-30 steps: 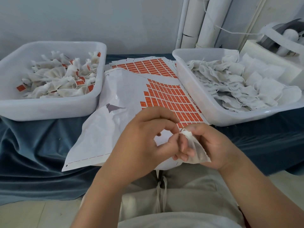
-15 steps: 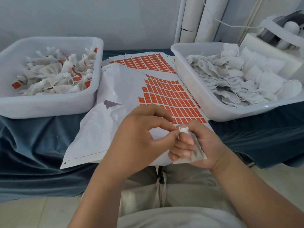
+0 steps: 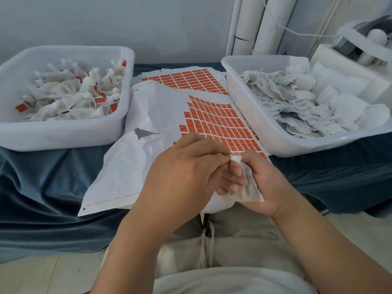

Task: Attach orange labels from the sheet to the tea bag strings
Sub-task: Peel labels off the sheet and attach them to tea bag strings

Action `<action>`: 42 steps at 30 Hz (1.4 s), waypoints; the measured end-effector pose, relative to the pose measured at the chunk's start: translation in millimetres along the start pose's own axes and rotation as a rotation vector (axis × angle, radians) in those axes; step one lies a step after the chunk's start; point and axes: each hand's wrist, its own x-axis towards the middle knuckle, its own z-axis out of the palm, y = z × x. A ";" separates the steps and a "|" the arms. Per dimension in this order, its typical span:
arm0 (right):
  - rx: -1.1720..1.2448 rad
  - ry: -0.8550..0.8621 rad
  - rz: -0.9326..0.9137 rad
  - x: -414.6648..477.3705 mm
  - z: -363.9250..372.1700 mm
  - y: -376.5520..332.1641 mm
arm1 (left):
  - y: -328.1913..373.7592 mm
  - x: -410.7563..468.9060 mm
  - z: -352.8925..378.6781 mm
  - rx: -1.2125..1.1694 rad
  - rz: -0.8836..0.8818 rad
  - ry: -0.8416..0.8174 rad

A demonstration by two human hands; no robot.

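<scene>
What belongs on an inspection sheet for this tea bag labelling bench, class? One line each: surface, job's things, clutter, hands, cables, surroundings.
Surface: blue cloth over the table.
Job's things: top label sheet partly peeled, orange labels remaining on its right; another sheet behind; left tub holds labelled tea bags, right tub unlabelled ones.
Clutter: nothing seen.
Hands: right hand holds a tea bag; left hand pinches its gathered top.
Cables: white string runs towards the spool machine.
Surroundings: white tubes lean at the pale wall.

Soft, even daylight, faint shadows, wide-angle bending at the edges.
</scene>
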 end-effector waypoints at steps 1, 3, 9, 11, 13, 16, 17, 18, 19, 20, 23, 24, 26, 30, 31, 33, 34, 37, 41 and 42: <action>-0.021 0.001 0.007 -0.8 1.3 -1.3 | -0.6 0.0 0.3 -0.002 -0.001 0.004; -0.076 0.010 0.024 -2.6 2.9 -3.6 | -2.0 -0.1 1.7 0.007 0.009 0.014; -0.104 0.081 -0.015 -2.4 13.3 -5.8 | 0.1 -3.3 4.9 0.037 -0.116 0.083; -0.145 0.185 -0.048 0.1 12.4 -4.6 | 1.3 -3.5 4.4 0.042 -0.174 0.092; -0.238 0.299 -0.068 -2.4 13.1 -4.2 | 3.9 -2.7 2.2 -0.008 -0.254 0.057; -0.796 0.527 -0.123 -3.2 8.5 -0.3 | 4.6 -0.5 -4.3 -0.212 -0.443 -0.086; -0.826 0.524 -0.129 -1.9 7.6 2.6 | 2.8 -0.9 -5.3 -0.285 -0.503 -0.117; -0.804 0.471 -0.143 -0.4 14.8 1.7 | 0.9 -1.5 -6.2 -0.325 -0.549 -0.129; -0.773 0.418 -0.151 0.3 18.0 1.9 | -0.3 -2.5 -7.2 -0.321 -0.576 -0.128; -0.779 0.382 -0.165 0.4 22.9 1.0 | -0.3 -3.2 -8.0 -0.271 -0.582 -0.121; -0.857 0.325 -0.226 -1.3 27.8 0.8 | 4.7 -2.8 -9.7 -0.036 -0.498 -0.096; -0.904 0.350 -0.257 -0.6 30.1 1.8 | 7.0 -2.2 -10.3 0.005 -0.475 -0.091; -0.978 0.395 -0.318 -0.6 33.7 3.3 | 9.4 -2.0 -11.7 0.041 -0.460 -0.085; -1.075 0.503 -0.401 -2.6 37.6 4.2 | 10.6 -4.8 -18.0 0.061 -0.473 -0.105; -1.077 0.515 -0.408 -2.8 38.0 4.6 | 10.4 -5.7 -19.8 0.054 -0.477 -0.124; -1.068 0.528 -0.408 -3.0 39.9 6.0 | 8.2 -6.0 -22.4 -0.014 -0.504 -0.175; -1.064 0.527 -0.417 -3.1 42.0 6.7 | 6.3 -6.0 -23.4 -0.079 -0.535 -0.202; -1.029 0.491 -0.427 -3.6 43.6 8.9 | -2.1 -7.0 -23.7 -0.251 -0.640 -0.237; -0.927 0.468 -0.397 -0.7 45.8 13.7 | -11.0 -9.9 -20.4 -0.260 -0.682 -0.217; -0.899 0.471 -0.399 -0.1 46.8 14.7 | -11.4 -9.6 -19.7 -0.277 -0.671 -0.180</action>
